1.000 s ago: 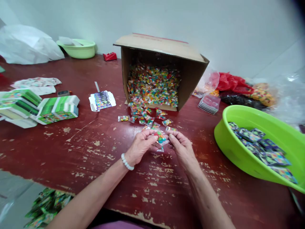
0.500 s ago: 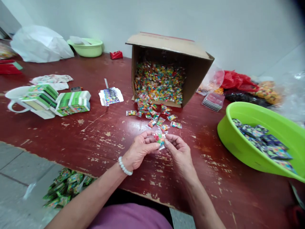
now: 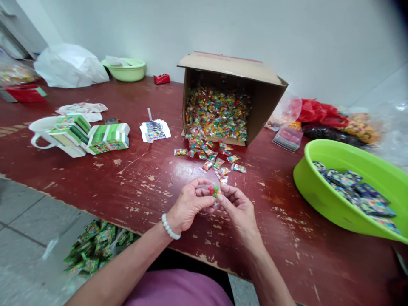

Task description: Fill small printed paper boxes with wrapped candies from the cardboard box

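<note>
Between my two hands is a small clear candy packet [image 3: 214, 191] with red, green and orange pieces showing; my fingers hide part of it. My left hand [image 3: 191, 203], with a pale bead bracelet at the wrist, pinches its left side. On the right side, my right hand [image 3: 238, 208] grips it with thumb and fingers. Just beyond the hands, several loose candy packets [image 3: 208, 165] lie on the red table [image 3: 153, 182]. They spill from a cardboard box [image 3: 264, 102] tipped on its side and filled with similar packets.
At right stands a green basin [image 3: 321, 199] holding dark packets. On the left are a white mug [image 3: 40, 127], green-and-white cartons [image 3: 110, 138] and a flattened printed carton [image 3: 155, 130]. Below the table edge sit green packets [image 3: 95, 244]. A red tape dispenser [image 3: 161, 78] is at the back.
My hands still hold the candy packet and have turned it slightly, so more of it is covered by the fingers. The whole view has shifted a little.
</note>
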Motion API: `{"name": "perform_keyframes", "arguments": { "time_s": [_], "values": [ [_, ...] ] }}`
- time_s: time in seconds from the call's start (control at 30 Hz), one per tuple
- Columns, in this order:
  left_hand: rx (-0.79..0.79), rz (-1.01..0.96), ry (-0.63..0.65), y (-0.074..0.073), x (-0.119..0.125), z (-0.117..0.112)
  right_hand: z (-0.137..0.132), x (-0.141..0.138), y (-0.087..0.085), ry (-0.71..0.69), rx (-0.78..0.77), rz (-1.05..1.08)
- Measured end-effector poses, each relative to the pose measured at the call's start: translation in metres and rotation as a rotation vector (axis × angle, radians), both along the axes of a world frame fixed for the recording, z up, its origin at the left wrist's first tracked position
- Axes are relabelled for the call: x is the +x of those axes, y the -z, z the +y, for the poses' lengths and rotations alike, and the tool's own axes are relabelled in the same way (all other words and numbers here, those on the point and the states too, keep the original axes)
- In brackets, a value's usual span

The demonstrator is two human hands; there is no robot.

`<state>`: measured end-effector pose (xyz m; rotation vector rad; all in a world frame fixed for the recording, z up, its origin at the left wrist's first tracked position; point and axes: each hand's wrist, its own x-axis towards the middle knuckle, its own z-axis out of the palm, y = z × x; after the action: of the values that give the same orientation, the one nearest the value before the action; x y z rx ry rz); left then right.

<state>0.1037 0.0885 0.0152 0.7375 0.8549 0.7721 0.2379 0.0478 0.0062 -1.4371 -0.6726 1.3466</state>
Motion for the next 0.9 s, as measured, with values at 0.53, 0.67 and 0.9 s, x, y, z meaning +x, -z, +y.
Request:
{"name": "perform_keyframes", "arguments": {
  "time_s": [0.53, 0.67, 0.9],
  "values": [
    [0.044, 0.036, 0.075, 0.004, 0.000, -0.009, -0.008, 0.000, 0.005, -0.012, -0.009, 0.048],
    [0.034, 0.037, 0.065, 0.004, -0.001, -0.010, -0.009, -0.001, 0.009, -0.042, -0.019, 0.077],
    [0.055, 0.062, 0.078, 0.007, -0.002, -0.010, -0.010, 0.000, 0.011, -0.059, -0.017, 0.068]
  ]
}}
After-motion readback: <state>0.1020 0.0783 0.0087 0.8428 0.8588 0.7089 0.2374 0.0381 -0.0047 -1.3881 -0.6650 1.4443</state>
